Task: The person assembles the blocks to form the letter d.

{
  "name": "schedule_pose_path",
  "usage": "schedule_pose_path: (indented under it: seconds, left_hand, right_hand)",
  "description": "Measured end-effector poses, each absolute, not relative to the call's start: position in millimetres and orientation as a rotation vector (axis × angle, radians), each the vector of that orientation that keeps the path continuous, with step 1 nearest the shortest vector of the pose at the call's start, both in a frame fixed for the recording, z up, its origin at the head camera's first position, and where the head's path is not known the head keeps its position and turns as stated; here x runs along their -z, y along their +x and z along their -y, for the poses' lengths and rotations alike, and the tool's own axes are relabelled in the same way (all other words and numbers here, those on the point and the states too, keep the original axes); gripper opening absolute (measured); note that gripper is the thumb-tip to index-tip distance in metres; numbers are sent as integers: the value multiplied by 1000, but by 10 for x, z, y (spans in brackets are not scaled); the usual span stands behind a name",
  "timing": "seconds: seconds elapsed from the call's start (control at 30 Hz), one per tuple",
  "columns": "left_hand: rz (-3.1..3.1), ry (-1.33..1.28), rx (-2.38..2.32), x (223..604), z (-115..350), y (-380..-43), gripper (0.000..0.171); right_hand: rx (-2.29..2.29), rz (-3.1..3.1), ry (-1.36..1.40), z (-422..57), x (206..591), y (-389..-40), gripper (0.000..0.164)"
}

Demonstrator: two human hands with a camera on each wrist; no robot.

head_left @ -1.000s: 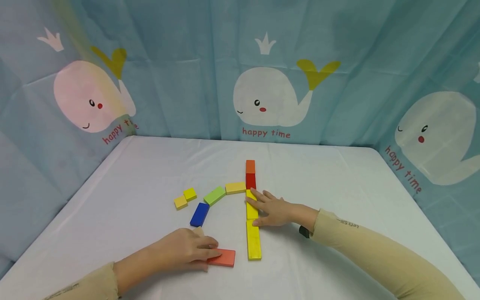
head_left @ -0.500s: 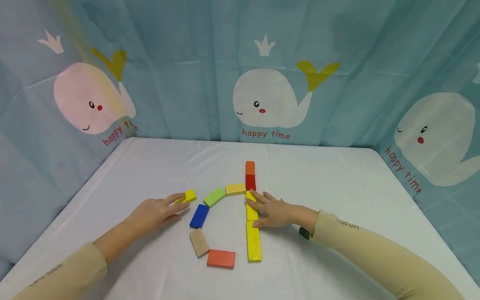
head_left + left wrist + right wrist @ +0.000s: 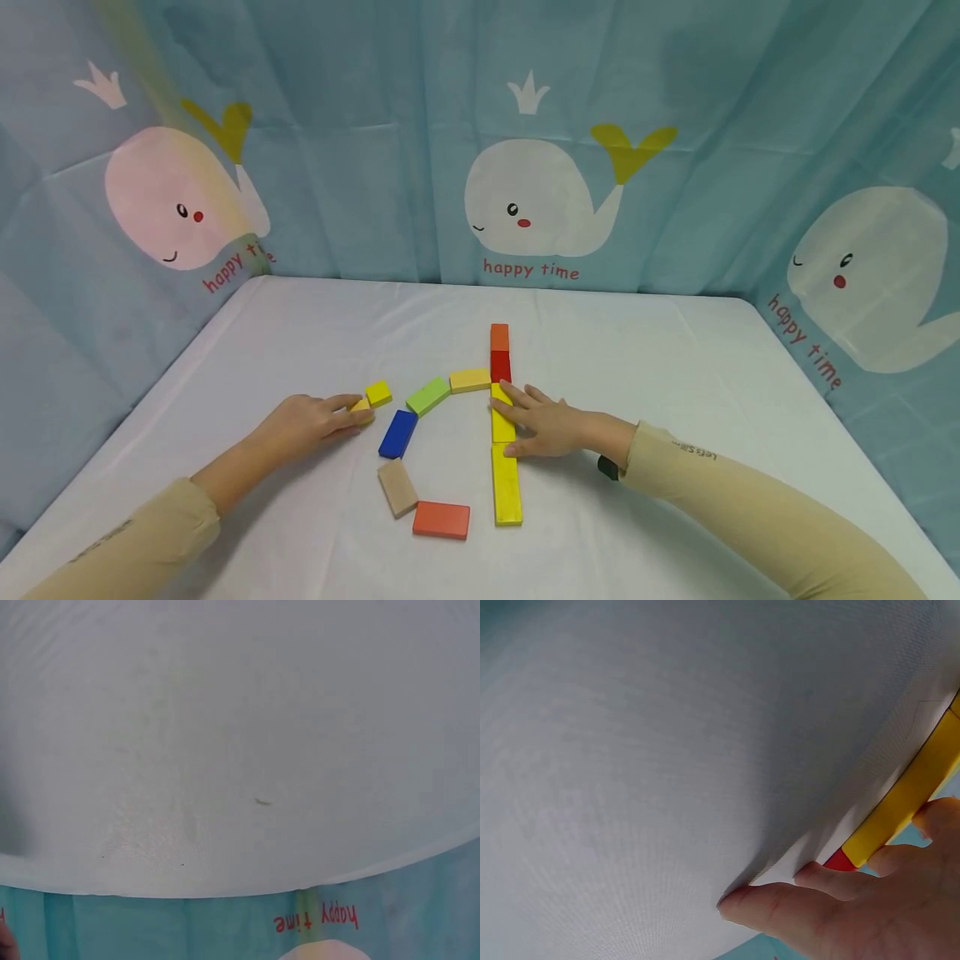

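My left hand has its fingers around a small pale yellow block at the left of the table, pinching it and partly covering it. Just beyond it lies a bright yellow block. My right hand rests with spread fingers on a yellow block; in the right wrist view that yellow block lies under the fingertips. It lines up with a longer yellow block in front and red and orange blocks behind. The left wrist view shows mostly bare tabletop.
A curve of flat blocks runs left from the line: light yellow, green, blue, tan and coral. The white table ends at a blue curtain.
My left hand has left the coral and tan blocks, moved up and left, and taken hold of the pale yellow block. My right hand has stayed in place.
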State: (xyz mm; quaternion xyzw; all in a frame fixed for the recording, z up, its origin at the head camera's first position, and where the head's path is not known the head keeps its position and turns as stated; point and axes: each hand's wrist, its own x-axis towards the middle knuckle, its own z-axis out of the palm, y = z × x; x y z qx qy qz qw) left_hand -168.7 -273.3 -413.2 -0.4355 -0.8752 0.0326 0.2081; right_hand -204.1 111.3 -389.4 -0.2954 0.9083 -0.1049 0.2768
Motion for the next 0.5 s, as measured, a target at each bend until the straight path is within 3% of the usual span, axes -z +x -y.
schedule_pose_path:
  seconds: [0.1, 0.23, 0.33, 0.5]
  left_hand:
    - [2443, -1212, -139, 4101, 2732, -1653, 57]
    - [2340, -1224, -53, 4090, 2694, -1617, 18]
    - [2238, -1238, 30, 4080, 2605, -1578, 46]
    - [2205, -1278, 109, 4020, 2412, -1458, 48]
  right_hand:
    - [285, -2437, -802, -1112, 3898, -2045, 79]
    - [294, -2440, -801, -1110, 3900, -2049, 78]
    - [295, -2442, -800, -1111, 3895, -2046, 78]
    - [287, -2442, -795, -1110, 3890, -2045, 79]
